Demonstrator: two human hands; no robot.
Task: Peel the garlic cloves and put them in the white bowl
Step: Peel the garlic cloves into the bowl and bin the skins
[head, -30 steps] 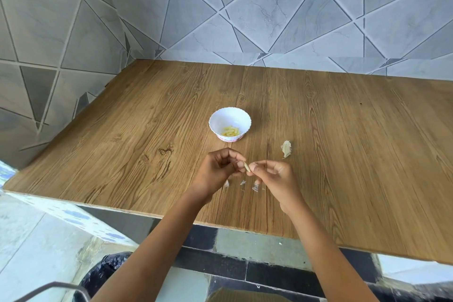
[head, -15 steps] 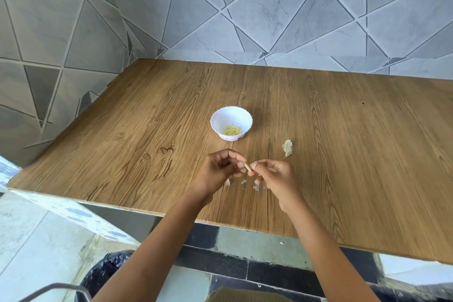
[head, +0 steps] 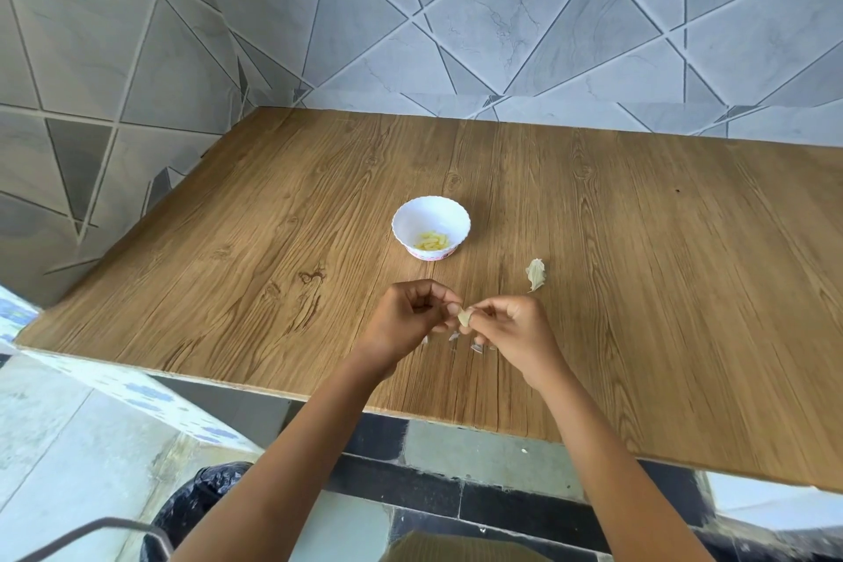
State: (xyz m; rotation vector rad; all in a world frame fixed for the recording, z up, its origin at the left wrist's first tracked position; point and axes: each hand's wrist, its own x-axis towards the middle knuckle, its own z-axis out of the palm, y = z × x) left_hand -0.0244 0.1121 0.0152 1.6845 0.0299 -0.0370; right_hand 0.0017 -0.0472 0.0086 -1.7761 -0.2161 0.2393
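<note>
Head camera looks down on a wooden table (head: 638, 287) where both hands meet just above the near edge. The left hand (head: 408, 317) and the right hand (head: 515, 331) each have their fingers curled in tight, and between them they pinch one small garlic clove (head: 464, 316), pale and partly in its skin as far as can be told at this size. The white bowl (head: 410, 219) stands a little beyond the hands, apart from them, with a few yellowish peeled cloves (head: 432, 240) lying in its bottom. To the right of the bowl a papery lump of garlic (head: 535, 274) lies on the table, untouched. Some thin skin scraps (head: 476, 348) lie on the wood just under the hands. The clove should be very light and firm, but its bare flesh is likely slick and a bit sticky, while the skin is dry, brittle and tears in flakes. A sound hold would be on the body of the clove with one hand, leaving a tip free for the other hand's nails to lift the skin.
</note>
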